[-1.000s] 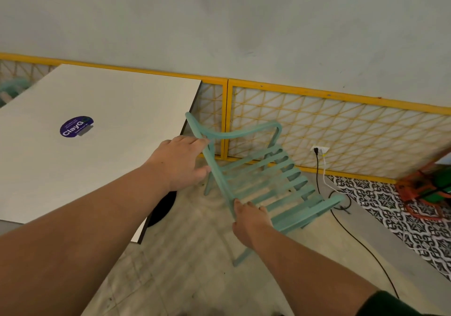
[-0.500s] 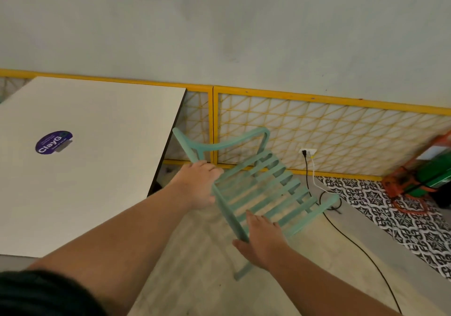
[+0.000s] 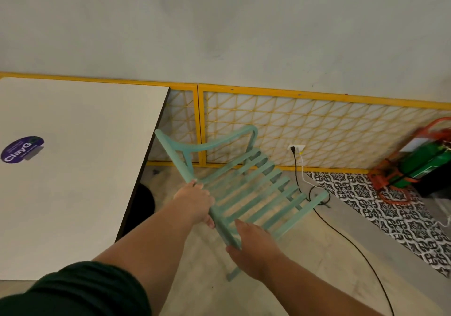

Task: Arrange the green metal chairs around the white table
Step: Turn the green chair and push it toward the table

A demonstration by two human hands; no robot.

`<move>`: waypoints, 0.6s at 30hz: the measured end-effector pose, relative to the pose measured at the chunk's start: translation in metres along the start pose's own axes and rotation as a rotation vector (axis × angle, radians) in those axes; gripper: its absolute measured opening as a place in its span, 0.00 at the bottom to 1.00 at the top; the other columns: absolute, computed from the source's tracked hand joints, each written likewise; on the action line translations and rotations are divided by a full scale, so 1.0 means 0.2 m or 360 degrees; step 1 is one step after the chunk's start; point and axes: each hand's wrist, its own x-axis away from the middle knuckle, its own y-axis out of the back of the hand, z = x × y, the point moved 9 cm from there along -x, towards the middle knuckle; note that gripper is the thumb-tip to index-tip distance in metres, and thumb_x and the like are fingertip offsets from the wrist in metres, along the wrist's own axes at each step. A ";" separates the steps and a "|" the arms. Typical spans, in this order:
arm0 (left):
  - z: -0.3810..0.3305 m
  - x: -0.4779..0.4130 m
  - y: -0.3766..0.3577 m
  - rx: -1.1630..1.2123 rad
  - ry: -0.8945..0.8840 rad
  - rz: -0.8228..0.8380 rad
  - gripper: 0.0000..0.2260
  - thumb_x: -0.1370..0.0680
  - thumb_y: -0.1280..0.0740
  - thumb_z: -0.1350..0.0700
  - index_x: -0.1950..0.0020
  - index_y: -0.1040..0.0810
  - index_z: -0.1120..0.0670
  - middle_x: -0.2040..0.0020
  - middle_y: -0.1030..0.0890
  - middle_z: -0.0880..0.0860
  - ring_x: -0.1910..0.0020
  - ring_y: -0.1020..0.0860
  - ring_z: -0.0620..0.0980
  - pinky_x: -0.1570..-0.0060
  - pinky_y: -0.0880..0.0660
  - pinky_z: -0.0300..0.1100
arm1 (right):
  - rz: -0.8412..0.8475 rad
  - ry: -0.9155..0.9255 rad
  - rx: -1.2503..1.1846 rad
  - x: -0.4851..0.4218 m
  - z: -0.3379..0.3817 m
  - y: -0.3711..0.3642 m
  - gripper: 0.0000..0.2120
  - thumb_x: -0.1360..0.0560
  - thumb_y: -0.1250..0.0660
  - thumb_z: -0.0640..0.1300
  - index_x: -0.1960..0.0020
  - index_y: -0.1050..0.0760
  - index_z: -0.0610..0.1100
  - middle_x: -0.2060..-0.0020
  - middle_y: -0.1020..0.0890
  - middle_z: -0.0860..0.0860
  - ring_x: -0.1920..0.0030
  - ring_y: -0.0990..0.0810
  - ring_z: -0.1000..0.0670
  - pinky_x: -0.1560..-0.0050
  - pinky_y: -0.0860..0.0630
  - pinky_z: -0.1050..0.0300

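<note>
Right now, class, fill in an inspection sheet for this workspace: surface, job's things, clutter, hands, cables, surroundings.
Surface: white table with a purple sticker on it.
Job's things: one green chair, tilted, beside the table's right edge.
Clutter: orange-and-green machine on the floor, far right.
Hands: left hand grips the chair's side rail; right hand holds its near corner.
Cables: black cable and white cable run from a socket onto the floor by the chair.
Surroundings: yellow lattice, grey wall, patterned tiles.

One green chair [image 3: 181, 164], one white table [image 3: 73, 205], two hands — left hand [image 3: 195, 201], right hand [image 3: 253, 245]
</note>
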 end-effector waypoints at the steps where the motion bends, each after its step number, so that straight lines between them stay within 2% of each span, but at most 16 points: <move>1: 0.00 0.00 0.00 0.0004 0.0002 -0.0026 0.39 0.26 0.39 0.26 0.28 0.27 0.54 0.29 0.26 0.54 0.27 0.33 0.58 0.22 0.46 0.56 | 0.0005 0.0001 -0.0011 0.00 0.00 0.00 0.31 0.19 0.38 0.58 0.20 0.40 0.47 0.27 0.27 0.46 0.28 0.29 0.43 0.26 0.32 0.45; 3: 0.00 0.01 0.00 0.0008 0.0020 -0.0073 0.41 0.26 0.40 0.26 0.26 0.31 0.56 0.28 0.28 0.55 0.27 0.33 0.57 0.22 0.45 0.55 | 0.0032 -0.0024 -0.0046 0.00 -0.01 -0.01 0.27 0.19 0.38 0.57 0.23 0.36 0.48 0.31 0.24 0.47 0.31 0.25 0.43 0.30 0.28 0.46; 6: 0.00 0.01 0.02 0.0005 0.0029 -0.0071 0.45 0.28 0.40 0.24 0.26 0.33 0.58 0.28 0.29 0.56 0.27 0.33 0.57 0.23 0.43 0.54 | 0.0097 -0.0051 -0.0060 0.00 -0.02 -0.06 0.16 0.18 0.39 0.53 0.34 0.26 0.48 0.40 0.20 0.47 0.40 0.20 0.43 0.39 0.23 0.47; 8: -0.01 0.01 0.02 0.0010 0.0023 -0.0080 0.45 0.29 0.40 0.24 0.26 0.33 0.58 0.28 0.29 0.57 0.27 0.34 0.58 0.23 0.44 0.54 | 0.0111 -0.0043 -0.0041 0.00 -0.02 -0.08 0.13 0.18 0.41 0.50 0.39 0.24 0.46 0.44 0.19 0.47 0.43 0.19 0.43 0.41 0.21 0.47; 13: -0.08 0.03 0.01 -0.0013 0.0045 -0.0098 0.46 0.28 0.42 0.23 0.26 0.34 0.60 0.28 0.29 0.59 0.27 0.34 0.60 0.22 0.44 0.56 | 0.0112 -0.0052 0.0007 0.04 -0.06 -0.10 0.13 0.17 0.43 0.46 0.39 0.24 0.45 0.44 0.19 0.46 0.45 0.20 0.44 0.44 0.24 0.50; 18: -0.20 0.02 0.05 0.0046 0.0116 -0.0098 0.46 0.28 0.42 0.23 0.25 0.34 0.58 0.27 0.30 0.58 0.27 0.35 0.60 0.23 0.43 0.57 | 0.0100 -0.0127 0.0046 0.07 -0.19 -0.09 0.11 0.18 0.41 0.42 0.39 0.24 0.46 0.48 0.21 0.47 0.50 0.24 0.46 0.49 0.28 0.54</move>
